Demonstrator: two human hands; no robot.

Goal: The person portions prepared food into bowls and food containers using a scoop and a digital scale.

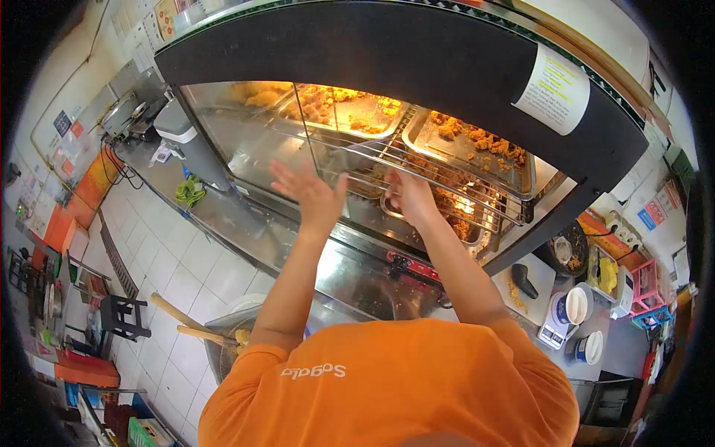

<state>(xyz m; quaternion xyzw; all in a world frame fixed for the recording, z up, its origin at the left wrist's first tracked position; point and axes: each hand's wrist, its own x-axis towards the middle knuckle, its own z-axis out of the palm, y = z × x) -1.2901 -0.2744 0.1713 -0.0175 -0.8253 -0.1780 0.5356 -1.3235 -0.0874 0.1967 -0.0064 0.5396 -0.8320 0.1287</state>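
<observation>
A lit glass-fronted cabinet [357, 45] holds metal trays of browned fried food. My left hand [307, 192] is raised in front of its glass pane [257, 141], fingers spread and nothing in them. My right hand [406, 194] reaches into the open part at the wire rack [454, 190], its fingers curled; whatever they hold, if anything, is hidden. On the upper level, one tray [413, 130] lies to the right and another tray [383, 128] lies further left. A lower tray [473, 237] of food shows beyond my right wrist.
A steel counter [357, 272] runs below the cabinet. At right are a black knob-like object [524, 280] on a board, a scale [555, 320], tubs and a pan [562, 249]. A green cloth [191, 191] lies at left, near a stool [123, 316] and wooden handles [179, 313].
</observation>
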